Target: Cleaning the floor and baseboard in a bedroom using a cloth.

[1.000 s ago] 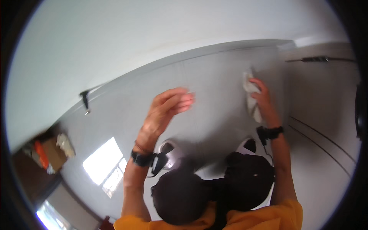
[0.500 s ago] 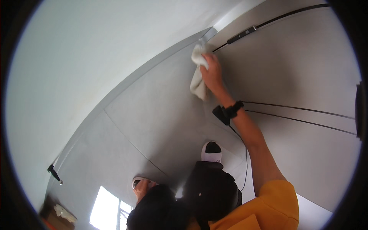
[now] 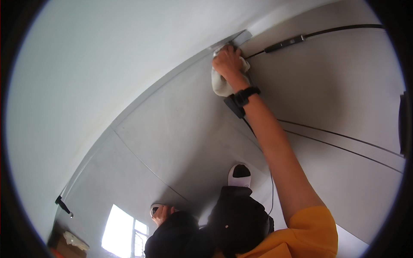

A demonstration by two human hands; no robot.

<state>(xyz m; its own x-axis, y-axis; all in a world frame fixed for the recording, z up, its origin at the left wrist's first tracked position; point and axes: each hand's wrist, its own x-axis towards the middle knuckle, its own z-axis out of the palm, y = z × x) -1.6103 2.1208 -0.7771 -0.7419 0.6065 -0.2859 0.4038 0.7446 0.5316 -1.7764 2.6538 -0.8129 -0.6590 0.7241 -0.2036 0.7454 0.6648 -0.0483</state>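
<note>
My right hand (image 3: 228, 62) is closed on a whitish cloth (image 3: 222, 86) and presses it down on the grey floor (image 3: 172, 116), close to the corner where the floor meets the wall. The cloth is bunched under the palm, and folds of it stick out around the fingers. A black strap with a small black device (image 3: 241, 98) circles that wrist. Down by my left knee my left hand (image 3: 161, 215) shows only in part. Its fingers lie apart over the knee beside the slipper, with nothing visible in them.
A pale wall (image 3: 86, 64) with a grey skirting strip (image 3: 159, 84) curves along the left. To the right, a black cable with an inline box (image 3: 284, 44) and two thin cords (image 3: 340, 135) run across. A black door-stop-like handle (image 3: 64, 206) and a cardboard box (image 3: 71, 249) are at lower left.
My right hand has turned palm-down over the cloth and moved slightly left and up towards the skirting. The cloth, hanging long before, is now bunched. My left hand stays by the knee.
</note>
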